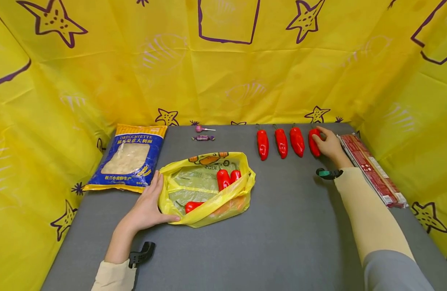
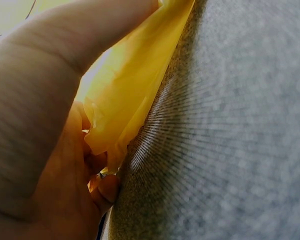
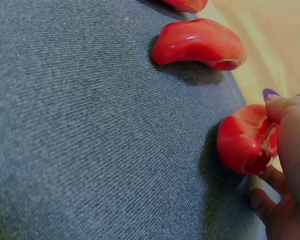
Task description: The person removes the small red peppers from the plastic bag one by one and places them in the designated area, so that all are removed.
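Observation:
My left hand (image 1: 145,210) holds the left end of a yellow plastic bag (image 1: 245,186), its thumb along the front rim and its other fingers round the side. The bag lies with its mouth spread wide, and three red chili peppers (image 1: 223,180) show inside. In the left wrist view, curled fingers meet the yellow plastic (image 2: 135,75). At the back right, my right hand (image 1: 332,147) pinches a red chili pepper (image 1: 313,143) between thumb and fingers. The right wrist view shows this pepper (image 3: 240,142) close to the cloth. Three more peppers (image 1: 281,143) lie in a row to its left.
A blue and yellow pasta packet (image 1: 127,157) lies left of the bag. Behind the bag are a lollipop (image 1: 199,128) and a purple wrapped candy (image 1: 203,138). Long red packages (image 1: 372,169) lie by the right edge. Yellow cloth walls (image 1: 223,81) enclose the grey table (image 1: 274,246).

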Action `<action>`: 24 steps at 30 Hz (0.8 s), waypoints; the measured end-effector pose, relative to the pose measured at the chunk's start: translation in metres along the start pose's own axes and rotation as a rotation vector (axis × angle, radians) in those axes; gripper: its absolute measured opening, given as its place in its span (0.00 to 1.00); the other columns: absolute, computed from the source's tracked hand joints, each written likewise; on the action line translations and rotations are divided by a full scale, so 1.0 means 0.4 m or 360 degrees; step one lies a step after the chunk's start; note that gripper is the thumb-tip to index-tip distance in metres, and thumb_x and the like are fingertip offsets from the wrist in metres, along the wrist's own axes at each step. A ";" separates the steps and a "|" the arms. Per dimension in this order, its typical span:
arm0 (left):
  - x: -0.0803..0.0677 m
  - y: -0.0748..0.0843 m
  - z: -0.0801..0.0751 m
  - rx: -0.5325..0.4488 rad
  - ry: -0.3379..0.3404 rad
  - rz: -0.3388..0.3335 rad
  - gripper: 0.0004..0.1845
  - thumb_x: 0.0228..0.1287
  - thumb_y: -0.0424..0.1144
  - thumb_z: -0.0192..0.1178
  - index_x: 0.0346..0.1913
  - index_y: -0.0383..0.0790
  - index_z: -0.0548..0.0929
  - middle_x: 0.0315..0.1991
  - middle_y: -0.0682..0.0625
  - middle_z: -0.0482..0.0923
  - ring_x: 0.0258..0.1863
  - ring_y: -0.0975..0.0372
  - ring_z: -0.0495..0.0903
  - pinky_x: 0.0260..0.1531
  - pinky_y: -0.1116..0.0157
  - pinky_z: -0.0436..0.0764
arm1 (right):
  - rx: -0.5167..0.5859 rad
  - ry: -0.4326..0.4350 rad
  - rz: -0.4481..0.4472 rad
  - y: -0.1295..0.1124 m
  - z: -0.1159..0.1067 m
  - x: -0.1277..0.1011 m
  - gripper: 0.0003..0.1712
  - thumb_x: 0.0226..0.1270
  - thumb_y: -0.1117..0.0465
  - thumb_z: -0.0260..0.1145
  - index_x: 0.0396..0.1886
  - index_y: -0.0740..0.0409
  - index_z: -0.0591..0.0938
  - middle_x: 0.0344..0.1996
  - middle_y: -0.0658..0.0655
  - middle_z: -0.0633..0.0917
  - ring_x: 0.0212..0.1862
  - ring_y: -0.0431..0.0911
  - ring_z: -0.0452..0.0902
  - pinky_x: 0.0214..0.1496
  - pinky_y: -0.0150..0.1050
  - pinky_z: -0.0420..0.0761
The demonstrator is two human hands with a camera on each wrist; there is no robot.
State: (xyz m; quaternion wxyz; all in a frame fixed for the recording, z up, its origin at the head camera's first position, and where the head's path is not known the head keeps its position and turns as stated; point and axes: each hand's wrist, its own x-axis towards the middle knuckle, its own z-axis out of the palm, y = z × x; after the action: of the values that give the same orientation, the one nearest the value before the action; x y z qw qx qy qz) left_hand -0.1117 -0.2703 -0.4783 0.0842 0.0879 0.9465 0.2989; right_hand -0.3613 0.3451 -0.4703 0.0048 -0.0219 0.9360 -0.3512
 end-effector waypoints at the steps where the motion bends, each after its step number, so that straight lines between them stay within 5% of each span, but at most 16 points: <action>1: 0.000 0.001 -0.001 -0.0002 -0.0002 0.0000 0.82 0.45 0.69 0.81 0.85 0.31 0.37 0.87 0.36 0.26 0.84 0.34 0.37 0.75 0.26 0.47 | 0.0004 -0.0007 -0.0006 -0.001 -0.001 -0.001 0.38 0.87 0.50 0.53 0.84 0.66 0.58 0.78 0.79 0.62 0.79 0.74 0.56 0.79 0.69 0.58; 15: 0.000 0.004 -0.002 -0.0006 -0.0006 -0.0013 0.82 0.45 0.69 0.81 0.85 0.31 0.37 0.87 0.35 0.26 0.83 0.32 0.38 0.74 0.26 0.48 | -0.0007 -0.0055 -0.0023 -0.011 -0.005 -0.013 0.41 0.86 0.48 0.54 0.84 0.68 0.55 0.77 0.80 0.62 0.73 0.76 0.65 0.74 0.70 0.67; 24: -0.001 0.003 -0.002 -0.0008 -0.0004 -0.0003 0.82 0.45 0.68 0.82 0.85 0.30 0.37 0.87 0.35 0.26 0.84 0.33 0.38 0.75 0.27 0.47 | -0.0150 0.0081 -0.0112 -0.026 -0.028 -0.020 0.39 0.85 0.51 0.56 0.82 0.70 0.60 0.75 0.81 0.63 0.71 0.76 0.63 0.73 0.72 0.65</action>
State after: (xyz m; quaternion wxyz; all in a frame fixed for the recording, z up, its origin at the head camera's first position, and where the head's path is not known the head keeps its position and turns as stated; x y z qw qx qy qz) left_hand -0.1114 -0.2700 -0.4771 0.0859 0.0871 0.9458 0.3009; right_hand -0.3532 0.3452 -0.4551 -0.0324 -0.0462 0.9500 -0.3072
